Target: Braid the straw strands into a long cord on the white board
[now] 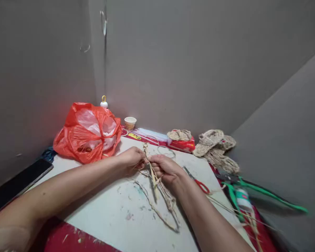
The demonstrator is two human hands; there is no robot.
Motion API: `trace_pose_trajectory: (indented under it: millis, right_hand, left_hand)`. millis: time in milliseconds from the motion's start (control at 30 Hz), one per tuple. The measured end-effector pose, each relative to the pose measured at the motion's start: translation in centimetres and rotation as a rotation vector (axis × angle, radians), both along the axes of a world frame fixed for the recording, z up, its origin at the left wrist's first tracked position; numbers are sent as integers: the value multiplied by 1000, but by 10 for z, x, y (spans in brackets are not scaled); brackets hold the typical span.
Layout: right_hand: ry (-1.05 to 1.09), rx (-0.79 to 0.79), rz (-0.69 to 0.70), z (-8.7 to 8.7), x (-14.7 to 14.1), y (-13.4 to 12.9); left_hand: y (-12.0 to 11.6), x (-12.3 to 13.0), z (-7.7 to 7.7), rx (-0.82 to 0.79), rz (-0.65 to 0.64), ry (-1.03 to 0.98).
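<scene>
Near the middle of the white board (115,213), my left hand (133,159) and my right hand (166,168) meet with fingers pinched on a bundle of straw-coloured fibre strands (154,177). A short braided end sticks up above the fingers. Below them the loose strands fan out under my right hand, and a long knotted cord (154,210) curves down over the board. The exact grip of the left fingertips is partly hidden. Red-handled scissors (201,183) lie just right of my right wrist.
A red plastic bag (90,134) fills the back left, beside a paper cup (130,122). A black phone-like slab (18,182) lies at left. Coiled ropes (216,147), green-handled pliers (273,196), a small bottle (243,199) and loose straw are on the right. Grey walls enclose the back.
</scene>
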State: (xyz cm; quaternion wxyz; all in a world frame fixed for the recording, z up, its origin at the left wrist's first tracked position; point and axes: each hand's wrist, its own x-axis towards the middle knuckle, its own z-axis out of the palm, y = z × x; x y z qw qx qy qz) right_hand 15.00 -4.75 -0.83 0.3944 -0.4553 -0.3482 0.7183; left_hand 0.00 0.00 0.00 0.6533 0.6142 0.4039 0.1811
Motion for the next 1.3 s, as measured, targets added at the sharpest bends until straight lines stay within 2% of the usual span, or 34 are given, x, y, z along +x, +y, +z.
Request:
trace_pose_trajectory:
  millis: [167, 267, 433, 733, 1167, 1300]
  right_hand:
    - [-19, 3, 37, 1, 7, 2]
    - [-40, 0, 67, 1, 11, 3]
    - [-71, 12, 115, 1, 15, 2]
    - [-100, 28, 150, -4, 21, 2]
    - [-47, 34, 144, 0, 19, 2]
    - [-31, 27, 132, -2, 20, 3]
  left_hand:
    - [-4, 3, -1, -39, -69, -87]
    - [2, -2, 2, -48, -135, -73]
    - [8, -7, 8, 7, -159, -5]
    - [14, -6, 3, -140, -226, -67]
    - [14, -4, -12, -283, -124, -250]
    - [14, -4, -15, -272, -76, -271]
